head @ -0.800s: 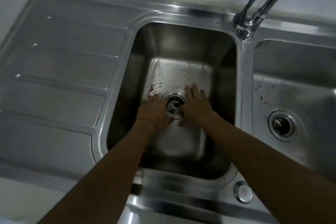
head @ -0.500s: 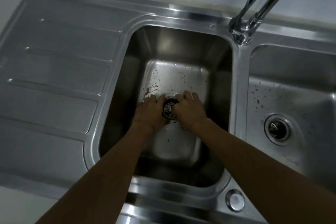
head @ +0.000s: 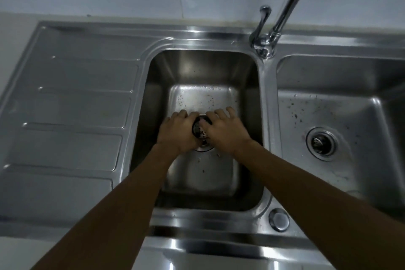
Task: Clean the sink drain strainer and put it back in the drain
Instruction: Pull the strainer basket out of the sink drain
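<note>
The metal drain strainer point(head: 199, 127) is a small perforated cup. It sits tilted just above the drain opening point(head: 205, 148) in the floor of the middle sink basin point(head: 203, 98). My left hand point(head: 178, 132) curls around its left side. My right hand point(head: 226, 132) holds its right side, with the thumb on the rim. Both hands hide most of the strainer's body, and only its dark perforated inside shows between them. Dark specks of dirt dot the basin floor.
A tall chrome faucet point(head: 276, 28) with a lever rises behind the divider, its spout passing out of view at the top. A second basin point(head: 341, 105) on the right has its own drain fitting point(head: 321, 143). A ribbed drainboard point(head: 65, 116) lies on the left. A round cap point(head: 278, 219) sits on the front rim.
My hands have closed in from either side of the drain onto the strainer. It now sits raised and tilted over the drain ring instead of flat in it.
</note>
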The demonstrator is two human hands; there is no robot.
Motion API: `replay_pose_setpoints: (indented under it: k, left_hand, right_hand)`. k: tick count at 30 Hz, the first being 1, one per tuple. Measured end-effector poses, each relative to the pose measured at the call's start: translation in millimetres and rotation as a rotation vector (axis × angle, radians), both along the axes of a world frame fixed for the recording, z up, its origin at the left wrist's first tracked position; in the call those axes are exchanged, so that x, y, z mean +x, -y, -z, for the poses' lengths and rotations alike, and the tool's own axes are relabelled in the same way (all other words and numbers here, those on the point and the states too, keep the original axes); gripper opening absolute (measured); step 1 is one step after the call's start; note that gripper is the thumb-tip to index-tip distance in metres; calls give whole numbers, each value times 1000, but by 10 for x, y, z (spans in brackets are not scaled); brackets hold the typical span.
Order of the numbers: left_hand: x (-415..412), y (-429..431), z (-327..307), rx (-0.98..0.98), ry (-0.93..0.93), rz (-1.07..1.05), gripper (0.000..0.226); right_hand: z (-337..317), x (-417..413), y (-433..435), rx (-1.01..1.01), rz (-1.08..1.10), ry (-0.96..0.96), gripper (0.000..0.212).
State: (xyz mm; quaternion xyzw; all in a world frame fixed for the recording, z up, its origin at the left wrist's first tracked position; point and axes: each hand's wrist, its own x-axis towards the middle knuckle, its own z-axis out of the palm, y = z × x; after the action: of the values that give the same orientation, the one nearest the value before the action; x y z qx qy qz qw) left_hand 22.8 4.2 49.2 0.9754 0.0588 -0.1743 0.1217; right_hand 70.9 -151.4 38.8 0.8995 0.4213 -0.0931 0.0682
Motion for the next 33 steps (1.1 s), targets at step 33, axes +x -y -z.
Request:
replay_pose_setpoints:
  k: [33]
  left_hand:
    - [321,2955,-363,99,14,462,81]
  right_hand:
    - [-515,-248,3072,5,453,-170,87]
